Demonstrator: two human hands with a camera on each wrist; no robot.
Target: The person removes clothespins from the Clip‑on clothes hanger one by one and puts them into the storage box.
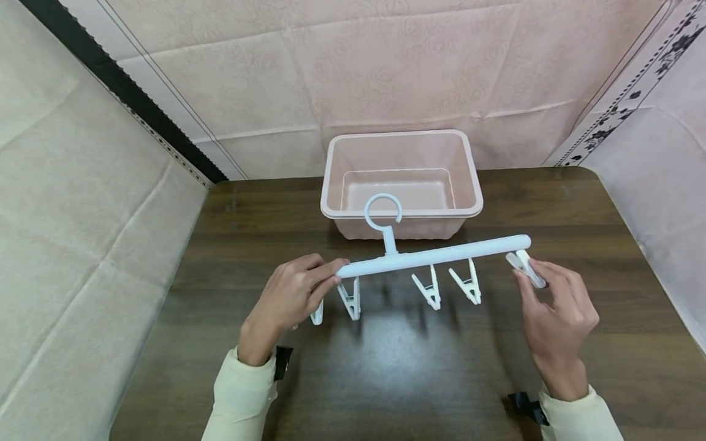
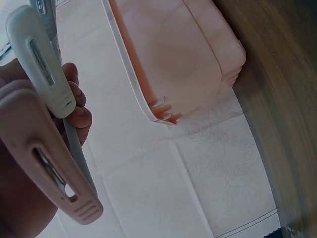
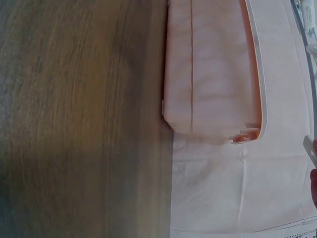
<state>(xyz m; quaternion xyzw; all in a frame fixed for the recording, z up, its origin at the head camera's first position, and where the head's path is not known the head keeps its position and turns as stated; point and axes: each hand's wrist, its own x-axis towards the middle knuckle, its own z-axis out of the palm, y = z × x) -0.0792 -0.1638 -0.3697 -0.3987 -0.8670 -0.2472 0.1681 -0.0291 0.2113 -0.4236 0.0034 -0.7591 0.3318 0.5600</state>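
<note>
Finding: your hanger (image 1: 436, 255) is held on the near side of the tub (image 1: 432, 228); should your left grip slacken, its weight would probably tip it, knocking the hook (image 1: 367, 213) against the tub's rim. A careless squeeze at right could let the end clip (image 1: 526, 269) slip (whether it is fastened cannot be told). Your left hand (image 1: 295, 291), off the tub's near left corner, narrowly grips the hanger's end; your right hand (image 1: 558, 306), off its near right, pinches that clip.

Pale cream sleeves (image 1: 238, 401), a black strap piece (image 1: 282, 362) by each cuff (image 1: 573, 409)
</note>
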